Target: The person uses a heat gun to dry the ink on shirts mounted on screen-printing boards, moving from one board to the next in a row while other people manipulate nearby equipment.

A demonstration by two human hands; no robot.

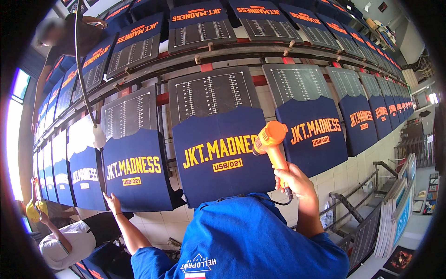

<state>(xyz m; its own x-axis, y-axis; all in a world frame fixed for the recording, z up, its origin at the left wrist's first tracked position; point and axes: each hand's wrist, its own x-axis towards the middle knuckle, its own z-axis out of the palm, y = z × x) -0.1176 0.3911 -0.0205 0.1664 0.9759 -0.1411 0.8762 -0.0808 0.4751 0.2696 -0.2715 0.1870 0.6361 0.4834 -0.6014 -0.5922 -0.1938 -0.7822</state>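
We are holding an orange heat gun (275, 134) in our right hand (297, 182), and our fingers are curling all the way around its handle. The heat gun is sitting at the far side of that hand, well apart from our left hand (112, 203), over to the right. Its nose is pointing left, over the end of the big orange words on the middle navy shirt (218, 186). We are not able to tell if the nose is touching the cloth.

Our left hand is reaching out to the left, by the near edge of the left navy shirt (144, 193). Its fingers are bending a bit, right at a thin dark cord (102, 169) that is hanging from a white plug block (99, 136). We are not able to tell if they are gripping it.

The middle shirt is lying on a dark board (211, 95), between our two hands, on their far side. Another navy shirt (337, 156) is lying to its right. On the near left, a person in a white top (79, 244) is holding a yellow tool (33, 213).
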